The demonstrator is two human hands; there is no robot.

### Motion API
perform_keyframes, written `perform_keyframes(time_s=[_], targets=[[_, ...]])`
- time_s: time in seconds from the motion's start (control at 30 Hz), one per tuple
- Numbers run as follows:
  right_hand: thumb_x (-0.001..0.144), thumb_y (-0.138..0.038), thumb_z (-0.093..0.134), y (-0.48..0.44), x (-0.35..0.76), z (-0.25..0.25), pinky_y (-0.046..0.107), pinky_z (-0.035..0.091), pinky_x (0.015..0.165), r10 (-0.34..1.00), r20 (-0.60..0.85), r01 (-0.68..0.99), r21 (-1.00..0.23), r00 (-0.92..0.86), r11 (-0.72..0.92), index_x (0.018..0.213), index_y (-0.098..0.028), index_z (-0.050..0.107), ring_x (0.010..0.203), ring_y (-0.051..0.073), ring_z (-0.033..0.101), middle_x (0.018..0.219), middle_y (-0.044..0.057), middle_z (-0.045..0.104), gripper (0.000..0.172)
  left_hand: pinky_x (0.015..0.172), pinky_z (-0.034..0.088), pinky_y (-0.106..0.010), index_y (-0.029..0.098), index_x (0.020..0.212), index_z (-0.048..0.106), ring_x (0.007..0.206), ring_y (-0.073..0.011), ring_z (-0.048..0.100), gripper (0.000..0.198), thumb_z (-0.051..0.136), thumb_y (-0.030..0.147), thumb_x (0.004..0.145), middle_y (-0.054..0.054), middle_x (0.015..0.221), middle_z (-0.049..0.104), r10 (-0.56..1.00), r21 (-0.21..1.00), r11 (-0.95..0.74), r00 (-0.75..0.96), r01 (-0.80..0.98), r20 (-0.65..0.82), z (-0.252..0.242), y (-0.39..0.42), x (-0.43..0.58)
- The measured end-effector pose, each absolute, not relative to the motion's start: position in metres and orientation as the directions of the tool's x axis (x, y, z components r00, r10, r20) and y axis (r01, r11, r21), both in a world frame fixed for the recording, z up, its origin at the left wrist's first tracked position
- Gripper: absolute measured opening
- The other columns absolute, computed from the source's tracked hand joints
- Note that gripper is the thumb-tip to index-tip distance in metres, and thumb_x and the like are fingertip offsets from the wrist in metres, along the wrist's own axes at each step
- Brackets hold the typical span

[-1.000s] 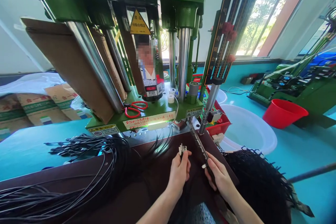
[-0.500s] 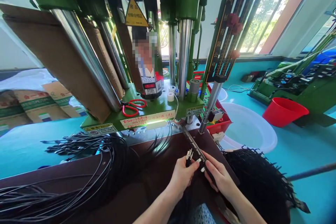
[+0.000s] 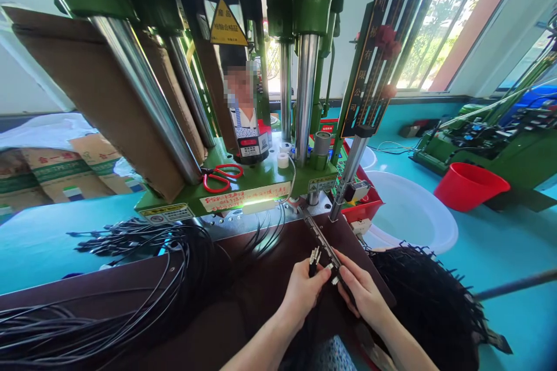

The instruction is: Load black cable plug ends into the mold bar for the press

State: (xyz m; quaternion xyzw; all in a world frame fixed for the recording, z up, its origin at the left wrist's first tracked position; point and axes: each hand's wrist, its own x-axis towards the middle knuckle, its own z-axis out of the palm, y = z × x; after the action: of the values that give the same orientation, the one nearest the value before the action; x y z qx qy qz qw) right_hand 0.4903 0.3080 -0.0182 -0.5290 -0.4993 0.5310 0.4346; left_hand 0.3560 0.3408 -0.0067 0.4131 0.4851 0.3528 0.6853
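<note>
Two hands meet at lower centre of the frame. The left hand [image 3: 303, 290] grips a bunch of cable plugs [image 3: 314, 257], tips upward for picking. The right hand [image 3: 361, 293] pinches one plug against the slotted metal bar [image 3: 324, 242], steadying it.

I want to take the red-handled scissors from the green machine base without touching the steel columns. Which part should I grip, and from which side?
Grip the red loop handles, coming from the front right. The scissors lie flat on the green machine base, loops toward the open middle of the ledge. The left end sits close to the foot of a slanted steel column, so that side looks cramped; the blades are not clear to see.
</note>
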Motion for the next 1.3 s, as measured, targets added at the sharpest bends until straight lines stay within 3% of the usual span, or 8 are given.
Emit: perform_keyframes(time_s=[0.13,0.27,0.37,0.47,0.57,0.7,1.17,1.3], targets=[[0.087,-0.045,0.039,0.303,0.487,-0.019,0.018,0.023,0.036,0.997,-0.049,0.137,-0.99,-0.061,-0.04,0.133,-0.016,0.033,0.041,0.007,0.031,0.047,-0.008,0.035,0.055,0.034,0.016,-0.019,0.017,0.058,0.046,0.033,-0.0031,0.024,0.034,0.065,0.045,0.061,0.01,0.038,0.033,0.906,0.931,0.36,0.262,-0.062,-0.333,-0.012,0.339,0.354],[0.086,-0.049,0.038,0.304,0.489,-0.016,0.017,0.018,0.03,0.991,-0.129,0.066,-0.99,-0.047,-0.125,0.132,-0.011,0.034,0.032,0.006,0.027,0.04,-0.009,0.034,0.059,0.038,0.02,-0.018,0.015,0.063,0.052,0.04,-0.0034,0.028,0.032,0.06,0.046,0.067,0.007,0.046,0.038,0.965,0.974,0.209,0.18,-0.089,-0.19,-0.013,0.342,0.348],[0.085,-0.049,0.038,0.306,0.492,-0.014,0.016,0.019,0.028,0.988,-0.156,0.008,-0.988,-0.021,-0.156,0.132,-0.012,0.034,0.028,0.005,0.025,0.038,-0.01,0.035,0.059,0.035,0.016,-0.018,0.017,0.074,0.051,0.037,-0.0038,0.023,0.037,0.049,0.054,0.072,0.01,0.044,0.032,0.969,0.948,0.247,0.083,-0.203,-0.235,-0.011,0.345,0.343],[0.086,-0.047,0.039,0.306,0.494,-0.013,0.016,0.02,0.028,0.984,-0.178,-0.021,-0.984,-0.027,-0.178,0.132,-0.013,0.033,0.028,0.004,0.024,0.039,-0.01,0.035,0.058,0.033,0.014,-0.018,0.021,0.073,0.042,0.034,-0.0048,0.019,0.036,0.04,0.057,0.076,0.011,0.042,0.028,0.958,0.92,0.285,0.059,-0.268,-0.28,-0.008,0.346,0.343],[0.086,-0.047,0.039,0.306,0.495,-0.013,0.016,0.018,0.028,0.982,-0.172,-0.004,-0.985,-0.077,-0.173,0.133,-0.01,0.033,0.028,0.004,0.024,0.039,-0.01,0.036,0.06,0.038,0.022,-0.017,0.02,0.066,0.04,0.04,-0.0046,0.026,0.032,0.052,0.049,0.073,0.01,0.048,0.033,0.969,0.948,0.245,0.089,-0.204,-0.231,-0.007,0.344,0.346],[0.084,-0.048,0.042,0.307,0.496,-0.011,0.016,0.017,0.026,0.975,-0.164,0.001,-0.986,-0.152,-0.166,0.132,-0.008,0.035,0.028,0.005,0.025,0.04,-0.009,0.038,0.063,0.053,0.032,-0.019,0.015,0.059,0.049,0.054,-0.007,0.037,0.027,0.064,0.036,0.067,0.004,0.055,0.045,0.985,0.989,0.127,0.123,-0.071,-0.117,-0.01,0.344,0.347],[0.087,-0.043,0.039,0.308,0.5,-0.011,0.015,0.017,0.026,0.964,-0.162,-0.004,-0.986,-0.209,-0.166,0.13,-0.011,0.037,0.029,0.004,0.025,0.042,-0.008,0.039,0.054,0.049,0.029,-0.02,0.014,0.06,0.054,0.048,-0.0073,0.036,0.025,0.066,0.036,0.062,0.005,0.049,0.046,0.958,0.966,0.257,0.141,-0.04,-0.249,-0.017,0.347,0.346],[0.087,-0.045,0.037,0.306,0.496,-0.012,0.018,0.018,0.03,0.97,-0.137,0.085,-0.989,-0.203,-0.122,0.133,-0.009,0.032,0.032,0.005,0.027,0.043,-0.009,0.035,0.059,0.05,0.03,-0.021,0.014,0.06,0.053,0.051,-0.0078,0.038,0.025,0.066,0.035,0.062,0.004,0.052,0.048,0.962,0.97,0.237,0.147,-0.048,-0.228,-0.016,0.346,0.345]])
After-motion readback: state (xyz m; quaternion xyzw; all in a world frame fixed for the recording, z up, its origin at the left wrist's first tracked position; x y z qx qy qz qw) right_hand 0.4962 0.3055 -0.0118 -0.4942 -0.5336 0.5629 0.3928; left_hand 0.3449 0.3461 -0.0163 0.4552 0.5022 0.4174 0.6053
